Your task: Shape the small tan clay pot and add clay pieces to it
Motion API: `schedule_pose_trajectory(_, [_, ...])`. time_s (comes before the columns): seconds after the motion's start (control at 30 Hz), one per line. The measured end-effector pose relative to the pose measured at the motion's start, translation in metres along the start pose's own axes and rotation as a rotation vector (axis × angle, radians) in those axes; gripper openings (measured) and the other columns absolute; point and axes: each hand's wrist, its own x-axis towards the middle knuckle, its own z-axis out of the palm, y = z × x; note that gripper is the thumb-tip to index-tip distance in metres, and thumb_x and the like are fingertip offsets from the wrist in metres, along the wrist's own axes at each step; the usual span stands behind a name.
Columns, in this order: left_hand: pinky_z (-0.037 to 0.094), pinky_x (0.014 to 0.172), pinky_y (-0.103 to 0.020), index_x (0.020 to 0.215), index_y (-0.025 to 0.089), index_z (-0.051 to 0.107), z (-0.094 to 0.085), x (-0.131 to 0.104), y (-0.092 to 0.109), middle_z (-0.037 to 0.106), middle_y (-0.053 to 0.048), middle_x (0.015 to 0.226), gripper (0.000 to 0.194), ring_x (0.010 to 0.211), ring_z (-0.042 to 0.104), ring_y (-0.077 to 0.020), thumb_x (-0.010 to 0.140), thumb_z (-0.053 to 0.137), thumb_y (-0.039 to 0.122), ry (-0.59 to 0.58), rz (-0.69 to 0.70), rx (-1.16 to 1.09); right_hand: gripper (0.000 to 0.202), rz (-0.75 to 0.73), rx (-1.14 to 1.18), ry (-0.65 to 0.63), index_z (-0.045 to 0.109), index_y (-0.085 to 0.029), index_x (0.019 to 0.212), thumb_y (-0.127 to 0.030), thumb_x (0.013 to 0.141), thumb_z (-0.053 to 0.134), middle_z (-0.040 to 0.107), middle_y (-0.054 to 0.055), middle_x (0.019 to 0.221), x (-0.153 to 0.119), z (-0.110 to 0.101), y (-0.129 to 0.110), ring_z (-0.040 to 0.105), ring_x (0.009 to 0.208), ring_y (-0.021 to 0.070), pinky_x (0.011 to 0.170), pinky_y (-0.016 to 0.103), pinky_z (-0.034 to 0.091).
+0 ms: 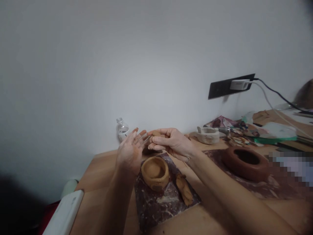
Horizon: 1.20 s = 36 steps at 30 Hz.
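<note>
My left hand (129,153) is raised palm up with its fingers spread, left of and above a small clay bowl (167,169). Beside it, my right hand (168,142) is closed in a pinch on a small brown piece of clay (155,133), its fingertips close to the left fingers. Whether the two hands touch I cannot tell. The round tan bowl rests on a dark, clay-smeared board (156,215). A rough strip of clay (184,190) lies on that board, right of the bowl.
A clear plastic bottle (122,129) stands by the wall. To the right are a reddish-brown hollow clay ring (261,163) on a dark mat, a pale clay vessel (208,137), scraps and a green-edged container (274,139). A white box (66,212) sits at the table's left edge.
</note>
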Motion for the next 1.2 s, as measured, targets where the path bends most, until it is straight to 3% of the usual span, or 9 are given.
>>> schedule_pose_trajectory(0.1, [0.055,0.081,-0.031,0.105,0.013,0.051,0.002,-0.001,0.002,0.067,-0.011,0.089,0.018,0.075,0.069,-0.0168,0.093,0.038,0.013,0.042,-0.020,-0.006,0.026,-0.032,-0.093,0.012,0.069,-0.012,0.073,-0.033,0.066,0.081,0.071,0.003,0.065,-0.001,0.006,0.001,0.069,0.058,0.0093,0.057,0.014,0.056])
schedule_pose_trajectory(0.23, [0.051,0.091,-0.033,0.104,0.012,0.056,0.005,-0.001,0.004,0.068,-0.013,0.097,0.024,0.081,0.069,-0.0169,0.094,0.035,0.018,0.059,-0.040,-0.020,0.039,-0.065,-0.262,0.028,0.062,-0.015,0.062,-0.051,0.076,0.069,0.066,0.001,0.051,-0.001,0.009,0.003,0.064,0.045,0.0104,0.042,0.017,0.051])
schedule_pose_trajectory(0.33, [0.050,0.093,-0.032,0.106,0.012,0.058,0.006,-0.001,0.003,0.068,-0.014,0.101,0.028,0.086,0.068,-0.0173,0.094,0.034,0.019,0.055,-0.044,-0.019,0.045,-0.074,-0.351,0.031,0.058,-0.017,0.057,-0.056,0.080,0.061,0.064,0.002,0.045,0.000,0.008,0.004,0.060,0.037,0.0100,0.035,0.015,0.044])
schedule_pose_trajectory(0.5, [0.049,0.095,-0.036,0.101,0.013,0.057,0.005,0.000,0.002,0.068,-0.015,0.103,0.025,0.090,0.068,-0.0204,0.094,0.034,0.021,0.055,-0.040,-0.027,0.034,-0.142,-0.246,0.079,0.063,-0.015,0.065,-0.046,0.077,0.070,0.069,0.003,0.056,0.003,0.004,0.004,0.065,0.046,0.0100,0.046,0.016,0.052])
schedule_pose_trajectory(0.7, [0.050,0.093,-0.039,0.096,0.015,0.056,0.004,0.000,0.003,0.067,-0.013,0.102,0.023,0.087,0.068,-0.0209,0.095,0.035,0.023,0.036,-0.062,-0.020,0.022,-0.011,0.046,-0.038,0.067,-0.012,0.080,-0.033,0.077,0.074,0.072,0.005,0.072,0.005,-0.001,0.004,0.070,0.061,0.0098,0.065,0.016,0.058])
schedule_pose_trajectory(0.87, [0.050,0.093,-0.034,0.102,0.011,0.053,0.007,-0.002,0.003,0.067,-0.016,0.097,0.022,0.089,0.068,-0.0214,0.095,0.034,0.018,0.081,-0.024,-0.041,0.019,0.034,0.182,0.031,0.066,-0.011,0.074,-0.027,0.082,0.070,0.069,0.003,0.068,0.005,-0.003,0.002,0.069,0.062,0.0074,0.063,0.011,0.057])
schedule_pose_trajectory(1.03, [0.050,0.095,-0.036,0.102,0.012,0.052,0.007,-0.001,0.003,0.068,-0.014,0.092,0.019,0.086,0.069,-0.0211,0.095,0.034,0.018,0.087,-0.045,-0.048,0.035,0.086,0.235,0.075,0.062,-0.011,0.074,-0.045,0.086,0.062,0.068,0.004,0.068,0.003,0.002,0.000,0.070,0.062,0.0104,0.060,0.014,0.059])
schedule_pose_trajectory(1.13, [0.051,0.093,-0.035,0.099,0.012,0.052,0.007,0.000,0.002,0.068,-0.014,0.090,0.020,0.084,0.069,-0.0209,0.095,0.033,0.018,0.105,-0.029,-0.044,0.031,0.112,0.213,0.084,0.057,-0.013,0.066,-0.036,0.082,0.069,0.063,-0.001,0.057,0.003,0.002,0.000,0.066,0.050,0.0073,0.048,0.009,0.055])
schedule_pose_trajectory(1.2, [0.051,0.093,-0.035,0.098,0.013,0.052,0.008,0.000,0.002,0.068,-0.014,0.090,0.020,0.084,0.070,-0.0209,0.095,0.032,0.019,0.106,-0.024,-0.047,0.025,0.111,0.206,0.068,0.060,-0.011,0.072,-0.032,0.083,0.069,0.062,-0.002,0.055,0.003,0.001,-0.001,0.065,0.049,0.0072,0.045,0.008,0.054])
